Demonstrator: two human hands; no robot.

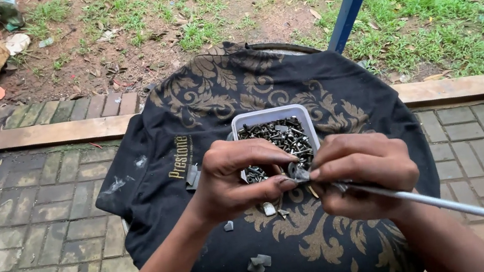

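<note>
Now my left grip [232, 179] & right grip [359, 169] pinch a small metal part [299, 175], right w/ silver tool [417, 198], above screw tray [271, 115].

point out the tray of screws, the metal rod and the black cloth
tray [242, 118], head view, on its white rim at the far left corner
rod [430, 199], head view, mid-shaft
cloth [198, 98], head view, on the gold-patterned part

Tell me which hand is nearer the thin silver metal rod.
Right. The right hand grips the thin silver metal rod, which sticks out past its knuckles toward the right. The left hand sits across from it, meeting only at the fingertips, apart from the rod.
</note>
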